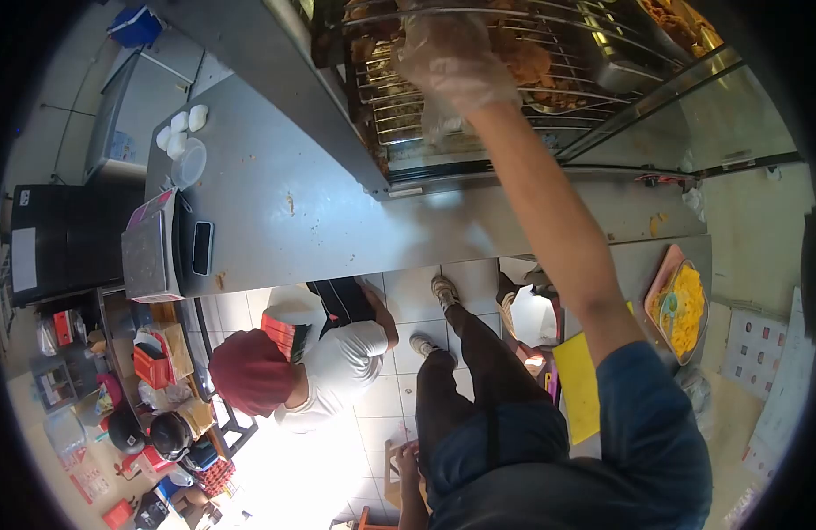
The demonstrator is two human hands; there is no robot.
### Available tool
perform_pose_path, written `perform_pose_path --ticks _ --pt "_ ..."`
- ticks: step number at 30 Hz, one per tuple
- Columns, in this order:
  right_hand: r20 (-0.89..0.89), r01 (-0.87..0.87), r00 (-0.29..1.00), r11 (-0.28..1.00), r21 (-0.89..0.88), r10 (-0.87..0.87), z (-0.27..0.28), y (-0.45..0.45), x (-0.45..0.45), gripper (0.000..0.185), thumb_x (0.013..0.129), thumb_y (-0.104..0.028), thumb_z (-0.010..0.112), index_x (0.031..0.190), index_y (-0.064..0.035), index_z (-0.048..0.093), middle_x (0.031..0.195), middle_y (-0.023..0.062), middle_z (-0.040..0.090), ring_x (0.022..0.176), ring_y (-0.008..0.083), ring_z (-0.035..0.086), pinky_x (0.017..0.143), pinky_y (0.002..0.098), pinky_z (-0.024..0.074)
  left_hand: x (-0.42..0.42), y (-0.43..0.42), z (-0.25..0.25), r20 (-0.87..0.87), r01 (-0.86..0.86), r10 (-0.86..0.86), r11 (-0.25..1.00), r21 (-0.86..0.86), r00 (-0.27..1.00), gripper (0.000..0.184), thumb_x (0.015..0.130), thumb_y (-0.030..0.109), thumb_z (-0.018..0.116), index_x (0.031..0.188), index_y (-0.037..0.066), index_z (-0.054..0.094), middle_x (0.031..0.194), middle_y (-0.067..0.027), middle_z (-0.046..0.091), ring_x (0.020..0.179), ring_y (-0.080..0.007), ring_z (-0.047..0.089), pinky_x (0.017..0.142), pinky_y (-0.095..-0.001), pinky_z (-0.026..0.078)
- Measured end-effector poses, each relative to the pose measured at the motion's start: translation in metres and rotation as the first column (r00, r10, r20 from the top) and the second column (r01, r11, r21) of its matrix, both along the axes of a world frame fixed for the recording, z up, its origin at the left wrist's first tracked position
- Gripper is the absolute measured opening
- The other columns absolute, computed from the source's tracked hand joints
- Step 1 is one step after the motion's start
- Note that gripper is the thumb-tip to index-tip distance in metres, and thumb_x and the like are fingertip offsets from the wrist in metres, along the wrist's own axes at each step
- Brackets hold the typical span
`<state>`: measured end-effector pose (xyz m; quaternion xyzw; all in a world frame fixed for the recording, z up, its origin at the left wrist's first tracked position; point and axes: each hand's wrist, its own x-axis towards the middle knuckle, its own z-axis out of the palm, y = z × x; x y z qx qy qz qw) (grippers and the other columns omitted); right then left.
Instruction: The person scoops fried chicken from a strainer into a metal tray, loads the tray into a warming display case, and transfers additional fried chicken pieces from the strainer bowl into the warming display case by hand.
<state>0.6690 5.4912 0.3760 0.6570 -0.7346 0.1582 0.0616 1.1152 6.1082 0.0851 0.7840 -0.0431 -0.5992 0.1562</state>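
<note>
My right hand (457,66), in a clear plastic glove, reaches inside a glass-fronted case over a wire rack (408,119). Pieces of fried chicken (523,62) lie beside it on the rack. The fingers are blurred and partly behind the upper wires, so what they touch is hidden. Low in the view, my left hand (408,459) is closed at the edge of a brown, paper-like thing (392,477), mostly hidden by my arm and body.
A steel counter (275,194) carries a phone (202,248), a scale (152,252), a clear tub (189,163) and several white cups (178,132). A person in a red cap (253,371) is close on the left. A tray of yellow food (682,309) stands right.
</note>
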Motion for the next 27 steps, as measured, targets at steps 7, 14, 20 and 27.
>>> perform_pose_path --ticks 7,14,20,27 --pt "0.007 0.027 1.0 0.999 0.031 -0.028 0.0 -0.015 0.006 0.049 0.085 -0.024 0.063 0.128 -0.0017 0.059 0.094 0.0209 0.066 0.089 0.0307 0.065 0.086 0.0412 0.0509 0.037 0.033 -0.019 0.033 -0.139 0.137 0.989 0.049 0.99 0.022 0.095 0.013 0.057 0.116 0.006 0.054 0.092 -0.0097 0.067 0.079 -0.0176 0.066 0.061 -0.0265 0.052" --pt "0.084 0.125 0.991 0.953 -0.275 -0.106 0.004 0.006 0.006 0.058 0.082 -0.019 0.06 0.138 -0.0033 0.052 0.091 0.0222 0.063 0.086 0.0305 0.062 0.081 0.0449 0.0497 0.066 0.087 -0.024 0.044 -0.068 0.065 0.995 0.076 0.997 0.027 0.094 0.015 0.058 0.119 0.006 0.054 0.097 -0.0106 0.067 0.083 -0.0185 0.066 0.067 -0.0296 0.052" --pt "0.391 -0.122 0.818 0.792 -0.598 0.421 -0.001 0.046 0.022 0.062 0.08 -0.013 0.061 0.139 0.0 0.048 0.118 0.0243 0.06 0.105 0.0397 0.059 0.088 0.0449 0.0491 0.069 0.104 -0.021 0.08 -0.1 0.098 0.995 0.025 0.992 0.026 0.093 0.015 0.058 0.117 0.004 0.056 0.095 -0.0103 0.067 0.085 -0.0186 0.064 0.072 -0.0318 0.052" --pt "0.027 -0.022 0.998 0.775 -0.632 0.05 -0.022 0.055 0.036 0.046 0.083 -0.019 0.07 0.123 0.0029 0.061 0.109 0.0235 0.066 0.1 0.0373 0.065 0.087 0.0411 0.0525 0.065 0.108 -0.031 0.043 -0.151 0.15 0.989 0.009 0.988 0.027 0.091 0.01 0.057 0.116 0.001 0.057 0.092 -0.0107 0.066 0.079 -0.017 0.064 0.066 -0.0268 0.052"
